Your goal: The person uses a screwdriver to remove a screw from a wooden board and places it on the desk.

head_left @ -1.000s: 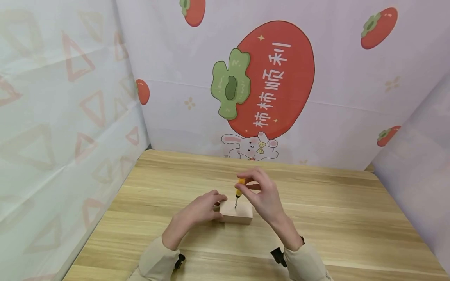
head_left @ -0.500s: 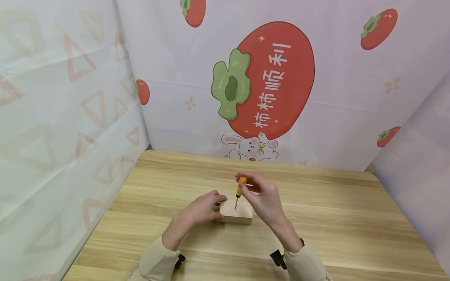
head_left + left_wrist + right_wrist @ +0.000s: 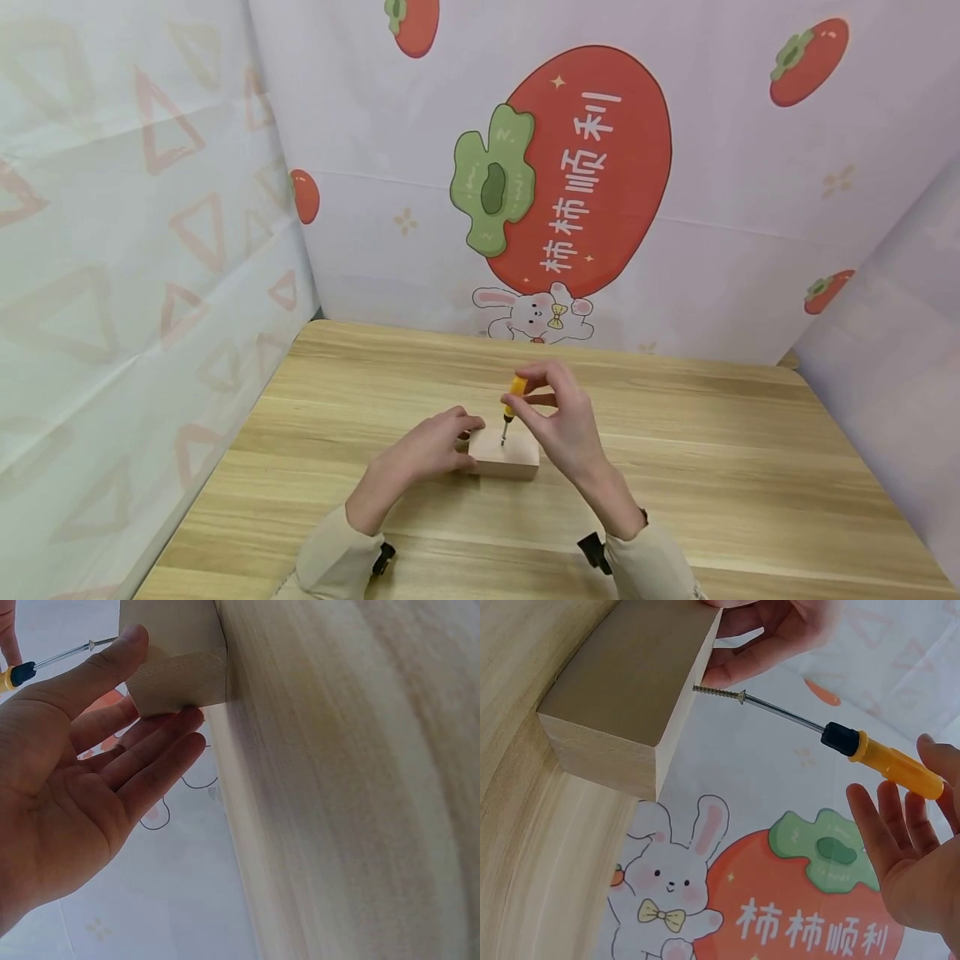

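Right grip (image 3: 564, 418): thumb and fingers closed on the yellow handle of the screwdriver (image 3: 896, 769), pinched toward its upper end. Left grip (image 3: 431, 442): left end of the wooden block (image 3: 504, 470) clamped, thumb at the near side, fingers at the far side.

Key relation: block sits below and slightly left of the right grip in the head view. Screwdriver axis is steep, tilted a little, handle toward upper right, tip toward lower left. Screw (image 3: 718, 692) is held in line between driver tip and the block's top face; much of the thread is exposed in the right wrist view, buried depth cannot be told. Block's long axis runs left-right across the head frame. Block is touched by the left grip only; the handle is held by the right one, with the block's right end left unheld.

Room: block is set on the desk (image 3: 697, 467), lower middle of the frame. Far edge is well apart, up-frame, with the printed backdrop (image 3: 375, 267) behind it. Left and right desk edges slant outward, well apart from both grips. Near edge isn't shown. Sleeves (image 3: 337, 550) enter at bottom; tightest spot is the gap between the two grips, over the block.
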### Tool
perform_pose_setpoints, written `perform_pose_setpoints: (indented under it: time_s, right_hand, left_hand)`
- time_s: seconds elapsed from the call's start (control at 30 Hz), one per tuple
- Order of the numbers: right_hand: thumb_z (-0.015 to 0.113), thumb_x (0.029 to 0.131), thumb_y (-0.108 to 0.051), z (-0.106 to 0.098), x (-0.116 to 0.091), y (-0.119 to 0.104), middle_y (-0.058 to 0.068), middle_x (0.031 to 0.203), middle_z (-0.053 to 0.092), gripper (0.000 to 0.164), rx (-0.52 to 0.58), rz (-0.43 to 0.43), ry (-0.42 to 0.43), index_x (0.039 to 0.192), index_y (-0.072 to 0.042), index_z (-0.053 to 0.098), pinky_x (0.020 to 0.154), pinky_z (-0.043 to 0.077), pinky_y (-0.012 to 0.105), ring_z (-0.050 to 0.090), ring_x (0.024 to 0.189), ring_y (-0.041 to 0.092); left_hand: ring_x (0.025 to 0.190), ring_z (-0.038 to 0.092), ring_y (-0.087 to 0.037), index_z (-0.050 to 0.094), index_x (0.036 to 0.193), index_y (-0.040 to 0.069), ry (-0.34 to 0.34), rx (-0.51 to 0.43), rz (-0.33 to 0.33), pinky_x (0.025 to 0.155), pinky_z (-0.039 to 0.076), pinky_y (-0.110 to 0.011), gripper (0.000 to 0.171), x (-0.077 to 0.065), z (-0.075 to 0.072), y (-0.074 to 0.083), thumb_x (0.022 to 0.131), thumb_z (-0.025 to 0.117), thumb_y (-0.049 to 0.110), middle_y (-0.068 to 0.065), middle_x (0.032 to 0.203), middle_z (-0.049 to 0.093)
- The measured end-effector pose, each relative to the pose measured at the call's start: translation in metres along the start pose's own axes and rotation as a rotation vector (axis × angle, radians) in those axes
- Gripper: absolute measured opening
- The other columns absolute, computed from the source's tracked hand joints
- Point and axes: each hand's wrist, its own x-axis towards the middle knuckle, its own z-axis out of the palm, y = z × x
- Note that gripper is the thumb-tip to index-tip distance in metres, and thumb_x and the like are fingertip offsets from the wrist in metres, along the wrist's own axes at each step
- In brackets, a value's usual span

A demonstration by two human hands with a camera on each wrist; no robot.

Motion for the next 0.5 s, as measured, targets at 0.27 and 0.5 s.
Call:
perform_pose_setpoints:
  time_s: [0.27,0.5]
  right_hand:
    - [0.079,0.082,-0.002,-0.0018,0.0004,-0.0025,0.005,0.099,0.068,0.028,-0.001,0.012,0.019,0.107,-0.006,0.068,0.073,0.059,0.022,0.070,0.085,0.019]
    - [0.069,0.087,0.008,0.0002,0.0006,-0.0030,0.010,0.106,0.073,0.028,0.131,0.016,-0.043,0.112,-0.004,0.069,0.082,0.058,0.025,0.072,0.094,0.016]
  left_hand:
    - [0.107,0.063,-0.021,0.063,0.131,0.008,-0.003,-0.001,-0.002,0.094,0.053,-0.039,0.053,-0.0014,-0.0001,0.0008,0.084,0.080,0.024,-0.006,0.117,0.062]
    - [0.109,0.064,-0.022,0.063,0.132,0.008,-0.003,-0.020,-0.009,0.095,0.053,-0.040,0.054,-0.0002,-0.0003,0.0007,0.084,0.081,0.024,-0.006,0.116,0.062]
